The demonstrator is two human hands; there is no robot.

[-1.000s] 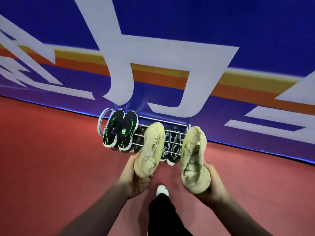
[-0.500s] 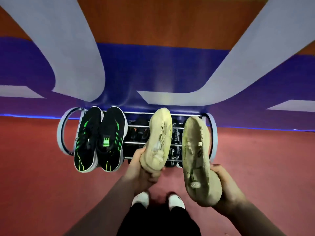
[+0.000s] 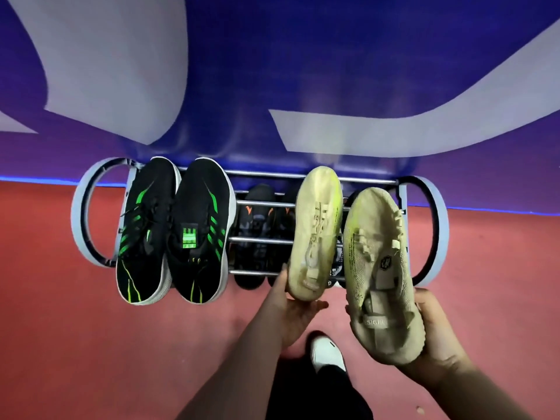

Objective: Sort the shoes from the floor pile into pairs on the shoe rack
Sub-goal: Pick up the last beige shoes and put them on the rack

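A metal shoe rack (image 3: pixel 80 219) stands against the wall. A black pair with green stripes (image 3: pixel 172 231) lies on the left of its top tier. A beige shoe (image 3: pixel 315 231) rests toe-first on the top bars right of the middle, and my left hand (image 3: pixel 291 307) cups its heel from below with the thumb on its side. My right hand (image 3: pixel 439 338) grips the heel of the matching beige shoe (image 3: pixel 378 268), tilted over the rack's right end beside the first. Whether its toe touches the bars is hidden.
Dark shoes with orange marks (image 3: pixel 257 225) sit on a lower tier under the bars. A blue and white wall (image 3: pixel 272 71) rises right behind the rack. Red floor (image 3: pixel 91 344) spreads on both sides. My white-shod foot (image 3: pixel 327 350) stands just before the rack.
I have come closer to the rack. Both beige shoes moved forward over the top tier, and the left one now lies on the bars with my left fingers looser under its heel.
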